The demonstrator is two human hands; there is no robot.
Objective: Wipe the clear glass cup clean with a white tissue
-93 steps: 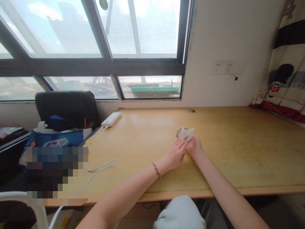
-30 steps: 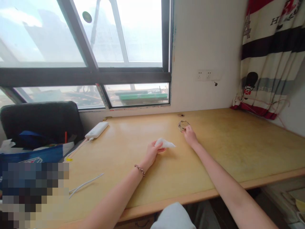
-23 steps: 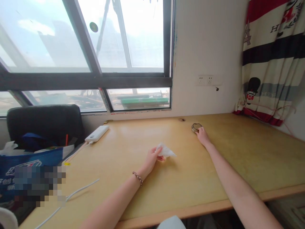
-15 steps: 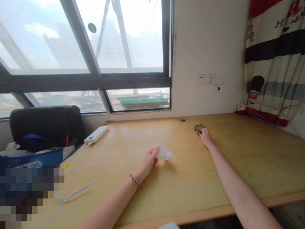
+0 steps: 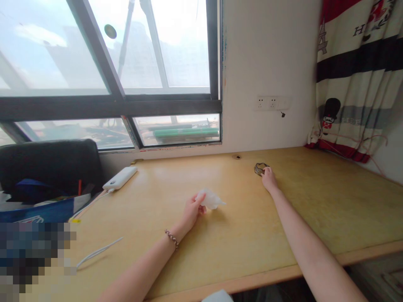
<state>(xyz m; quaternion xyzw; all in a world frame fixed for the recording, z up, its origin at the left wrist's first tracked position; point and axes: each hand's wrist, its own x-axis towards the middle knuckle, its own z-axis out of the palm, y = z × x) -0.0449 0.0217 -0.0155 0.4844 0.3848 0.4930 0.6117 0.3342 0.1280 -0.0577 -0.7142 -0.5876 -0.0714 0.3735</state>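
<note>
My left hand [image 5: 190, 210], with a beaded bracelet on the wrist, pinches a crumpled white tissue [image 5: 210, 199] just above the wooden desk [image 5: 321, 209]. My right hand [image 5: 268, 179] reaches far across the desk, and its fingertips rest on a small metal ring-shaped bracelet [image 5: 260, 168] that lies flat on the wood near the back wall. Whether the fingers grip the bracelet or only touch it is not clear.
A white power bank [image 5: 120, 178] with a cable lies at the desk's back left; a white cable [image 5: 97, 251] trails near the front left. A black chair [image 5: 50, 165] holds a blue bag [image 5: 44, 209]. A striped curtain [image 5: 355, 79] hangs at right, wall sockets [image 5: 272, 102] behind.
Both hands held the tissue and bracelet together before. The right hand then carried the bracelet to the back of the desk, while the left hand kept the tissue nearer me.
</note>
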